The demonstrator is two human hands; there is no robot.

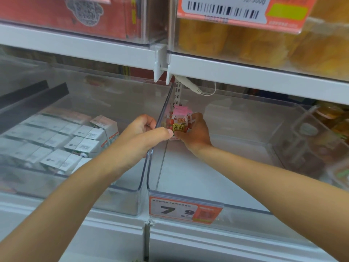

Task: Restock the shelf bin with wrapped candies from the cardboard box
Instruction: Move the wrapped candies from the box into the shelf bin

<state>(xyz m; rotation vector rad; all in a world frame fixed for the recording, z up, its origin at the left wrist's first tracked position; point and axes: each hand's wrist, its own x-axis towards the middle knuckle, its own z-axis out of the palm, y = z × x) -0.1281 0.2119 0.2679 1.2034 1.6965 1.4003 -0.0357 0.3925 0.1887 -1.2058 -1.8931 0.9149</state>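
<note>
Hands, left (145, 135) and right (196, 132), pinching candy pack (178, 121) (arms outstretched) inside bin (217, 176).

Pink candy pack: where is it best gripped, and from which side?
The pink candy pack stands upright, printed face forward, so grip its lower side edges, likely from left and right, as the left hand and right hand do.
</note>
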